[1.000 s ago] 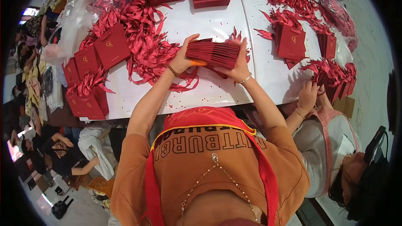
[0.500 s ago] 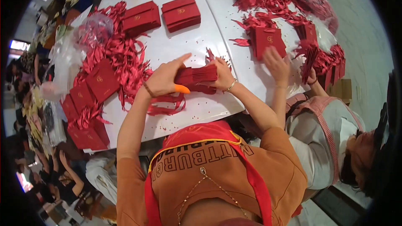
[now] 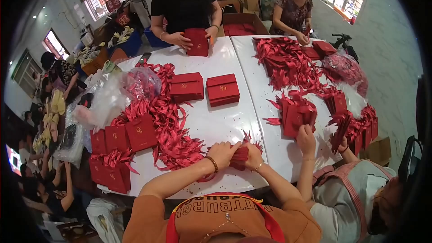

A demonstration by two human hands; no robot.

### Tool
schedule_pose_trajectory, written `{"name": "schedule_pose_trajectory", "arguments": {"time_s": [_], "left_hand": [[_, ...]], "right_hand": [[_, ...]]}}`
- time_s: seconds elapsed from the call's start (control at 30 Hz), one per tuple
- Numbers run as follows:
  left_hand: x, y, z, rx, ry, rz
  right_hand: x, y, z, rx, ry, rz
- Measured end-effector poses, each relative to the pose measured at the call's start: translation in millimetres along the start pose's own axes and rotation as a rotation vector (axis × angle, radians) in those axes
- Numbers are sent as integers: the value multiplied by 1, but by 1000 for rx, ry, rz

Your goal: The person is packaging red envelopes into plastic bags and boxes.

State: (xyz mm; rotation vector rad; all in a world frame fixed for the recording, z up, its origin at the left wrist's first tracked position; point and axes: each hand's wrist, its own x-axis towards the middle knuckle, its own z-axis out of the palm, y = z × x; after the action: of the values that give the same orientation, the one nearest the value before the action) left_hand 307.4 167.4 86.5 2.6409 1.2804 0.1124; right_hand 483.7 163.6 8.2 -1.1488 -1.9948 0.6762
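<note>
Near the table's front edge I hold a bundle of small red gift bags, with their edges close together. My left hand is closed over the left side of the bundle, a beaded bracelet on its wrist. The fingers of my right hand are wrapped around the right side, partly hiding the bags. Red ribbon handles stick out behind the bundle. Left of my hands lies a big heap of red ribbons.
Two stacks of red bags, the left stack and the right stack, lie ahead on the white table. More bags stand at left beside clear plastic. A co-worker's hand touches bags at right; two people work across the table.
The view has tilted up, bringing the table's far side in. My left hand has moved in closer to my right on the bundle. The co-worker's hand at right has come down to a bag.
</note>
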Motion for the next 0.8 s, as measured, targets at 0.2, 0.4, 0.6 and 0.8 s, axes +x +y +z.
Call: {"name": "schedule_pose_trajectory", "arguments": {"time_s": [0.2, 0.4, 0.6, 0.8], "left_hand": [[9, -7, 1, -46, 13, 45], [17, -28, -12, -119, 39, -65], [11, -30, -52, -671, 334, -162], [-23, -22, -42, -1236, 173, -247]], "right_hand": [[9, -19, -18, 13, -43, 88], [4, -69, -42, -224, 423, -122], [-25, -33, -28, 475, 408, 522], [-22, 2, -40, 1335, -103, 499]]}}
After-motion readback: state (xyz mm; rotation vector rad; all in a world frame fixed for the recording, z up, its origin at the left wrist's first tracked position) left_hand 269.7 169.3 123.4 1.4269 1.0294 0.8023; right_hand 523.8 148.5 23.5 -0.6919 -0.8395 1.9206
